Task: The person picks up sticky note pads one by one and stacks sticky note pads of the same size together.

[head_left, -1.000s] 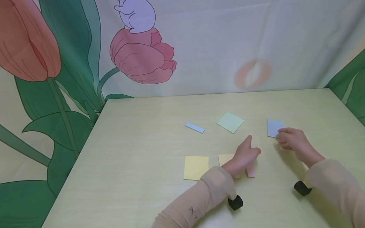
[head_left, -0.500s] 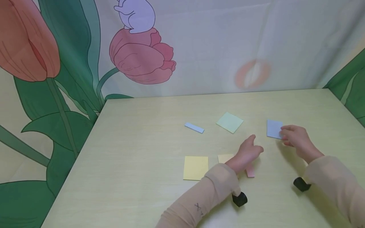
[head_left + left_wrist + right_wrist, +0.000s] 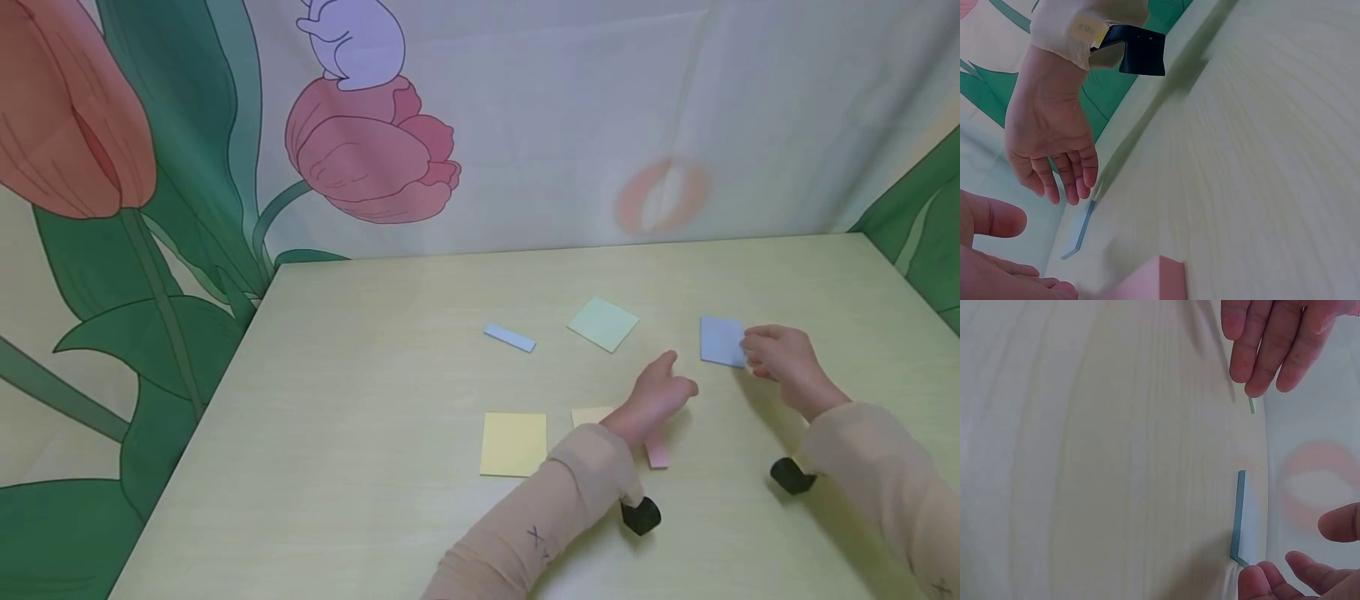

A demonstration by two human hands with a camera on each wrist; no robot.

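Both hands have drifted a little to the right and farther across the table (image 3: 360, 375) over the last second, while we see the blue square (image 3: 720, 340) staying in place. Our right hand (image 3: 789, 367) is released, its fingers loosely extended and thumb apart, at the right edge of that square; from above the fingertips overlap its edge, and we cannot tell whether they touch it. Our left hand (image 3: 651, 400) is released too, fingers outstretched over the pink piece (image 3: 657, 453) and partly hiding, with its forearm, the cream square (image 3: 589, 416). To the left of these we find the yellow square (image 3: 513, 444) lying flat. Farther back rest the green square (image 3: 603, 324), turned cornerwise, and the narrow blue strip (image 3: 510, 338), set at a slant. Behind the 2 hands we see the flower-printed cloth (image 3: 547, 108).
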